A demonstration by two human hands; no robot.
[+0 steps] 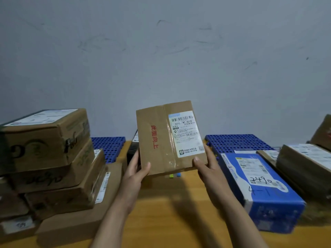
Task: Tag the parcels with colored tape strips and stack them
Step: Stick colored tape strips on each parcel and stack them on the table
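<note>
Head view. Cardboard parcel held upright above the wooden table, gripped at lower corners by left hand and right hand, thumbs curled onto the labelled front. Leftward, stack of brown parcels; rightward, blue box lying flat.

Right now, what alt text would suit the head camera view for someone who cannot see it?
A left hand and right hand hold up a taped brown parcel above a wooden table. Stacked brown boxes stand at left; a blue box lies at right.

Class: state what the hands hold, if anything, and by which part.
A brown parcel, held up: left hand grips its lower left corner, right hand its lower right corner.
</note>
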